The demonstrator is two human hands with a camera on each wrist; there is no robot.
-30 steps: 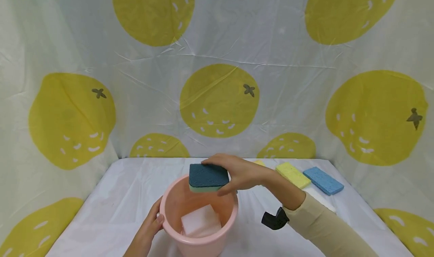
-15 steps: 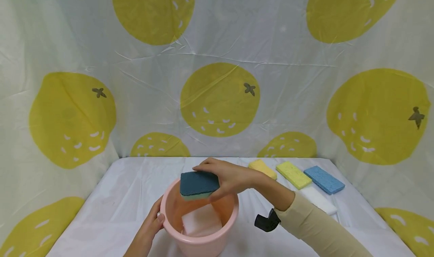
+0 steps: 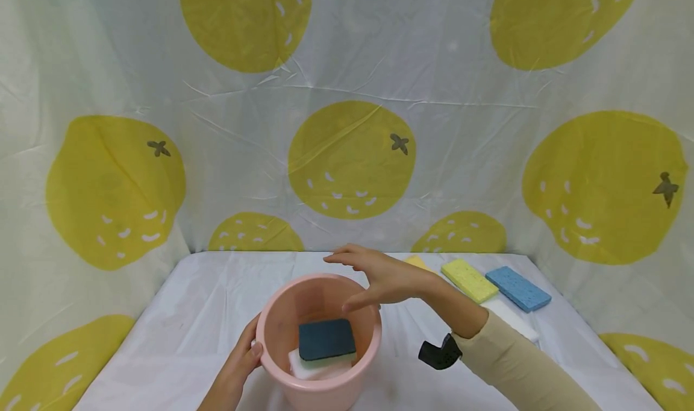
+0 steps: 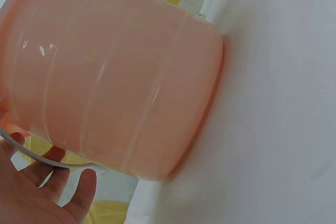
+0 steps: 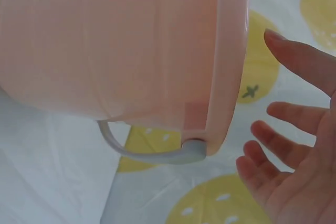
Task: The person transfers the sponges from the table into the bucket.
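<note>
A pink bucket [image 3: 325, 393] stands at the front of the white table. Inside it, a sponge with a dark green top and pale green underside [image 3: 327, 340] lies over a white sponge [image 3: 311, 369], which is partly covered. At the bucket's left side, my left hand [image 3: 238, 357] grips the rim, its thumb at the edge. The left wrist view has its fingers [image 4: 79, 198] spread by the grey handle [image 4: 58, 163]. My right hand [image 3: 385, 277] hovers over the right part of the rim, holding nothing, with thumb and fingers apart; the right wrist view shows them beyond the rim [image 5: 231, 61].
Right of the bucket lie a yellow-green sponge [image 3: 469, 280], a blue sponge [image 3: 518, 288] and a white sponge [image 3: 512, 319] partly behind the right forearm. A pale yellow sponge [image 3: 416, 261] is mostly hidden by the right arm. Lemon-print cloth [image 3: 352, 67] hangs behind the table.
The green sponge has left my right hand and dropped onto the white sponge inside the bucket. My right hand has moved up and rightward, its fingers spread. My left hand stays on the bucket.
</note>
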